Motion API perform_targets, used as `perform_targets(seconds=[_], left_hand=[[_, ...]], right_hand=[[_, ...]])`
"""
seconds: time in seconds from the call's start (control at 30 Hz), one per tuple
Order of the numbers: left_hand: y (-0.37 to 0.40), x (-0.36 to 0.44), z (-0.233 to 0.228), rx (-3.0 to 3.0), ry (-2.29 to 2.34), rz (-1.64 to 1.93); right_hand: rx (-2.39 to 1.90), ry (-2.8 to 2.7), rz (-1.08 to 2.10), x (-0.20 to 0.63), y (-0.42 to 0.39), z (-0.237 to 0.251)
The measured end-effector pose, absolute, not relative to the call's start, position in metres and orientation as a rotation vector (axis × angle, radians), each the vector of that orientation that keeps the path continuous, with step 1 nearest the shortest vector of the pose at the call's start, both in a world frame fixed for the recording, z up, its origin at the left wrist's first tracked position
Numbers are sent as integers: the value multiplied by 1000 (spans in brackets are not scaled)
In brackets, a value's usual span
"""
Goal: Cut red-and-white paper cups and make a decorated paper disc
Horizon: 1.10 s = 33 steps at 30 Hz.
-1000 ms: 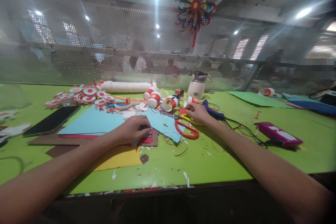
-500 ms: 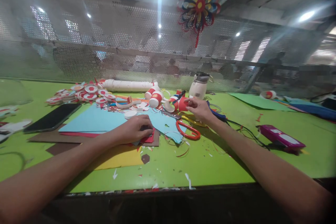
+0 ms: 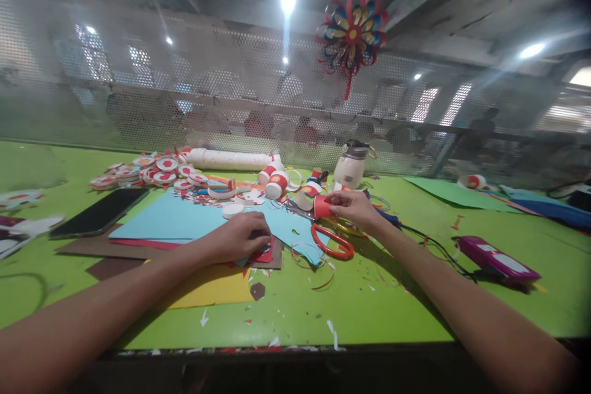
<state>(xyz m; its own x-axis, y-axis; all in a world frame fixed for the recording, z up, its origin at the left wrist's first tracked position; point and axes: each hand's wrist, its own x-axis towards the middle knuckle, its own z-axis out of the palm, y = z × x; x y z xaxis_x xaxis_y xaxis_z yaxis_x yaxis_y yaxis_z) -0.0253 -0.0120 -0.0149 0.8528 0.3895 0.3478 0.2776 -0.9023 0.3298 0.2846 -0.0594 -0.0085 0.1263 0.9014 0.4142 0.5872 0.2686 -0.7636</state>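
Note:
My right hand [image 3: 354, 208] pinches a small red paper cup [image 3: 322, 206] between thumb and fingertips, just above the scissors. Those scissors have orange-red handles [image 3: 333, 245]; a second pair with yellow handles [image 3: 344, 226] lies partly under my right hand. My left hand [image 3: 244, 236] rests with curled fingers at the right end of the paper stack, over a red paper piece [image 3: 264, 252]. What its fingers hold, if anything, is hidden. Beside the red cup lies a white cup with red and blue decoration [image 3: 308, 196]. More red-banded cups [image 3: 277, 185] lie behind.
Light blue sheets [image 3: 166, 218], brown and yellow paper [image 3: 207, 289] lie under my left arm. A phone [image 3: 99, 212], a pile of red-and-white discs [image 3: 157, 169], a white roll [image 3: 233, 159], a jug [image 3: 349, 166] and a magenta box with a cord [image 3: 498, 258] stand around.
The camera view has tilted up slightly. My right hand has brought the red cup a little nearer to me, away from the decorated cup. My left hand stays on the papers.

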Motion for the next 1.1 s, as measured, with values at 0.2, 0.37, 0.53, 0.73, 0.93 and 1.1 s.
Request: perform_targets(seconds=[0.2,0.37,0.53,0.73,0.93,1.1], left_hand=[[-13,-25,-13,2749,540,611],[-13,-25,-15,2758,585,617],[-9,-25,-17,2768,581,610],[-8,-24,-19,2775,577,615],[-9,-25,-20,2770,526,624],[-6,-25,-22,2786,510,635]], right_hand=[[-1520,-1474,193,300,-58,-4],[-1641,-1545,-2,305,-55,-9],[-1700,-1563,-188,300,-55,-9],[-1725,-1640,-217,278,-54,-4],[-1750,-1773,-192,249,-47,8],[-1819,-1794,-197,237,-41,3]])
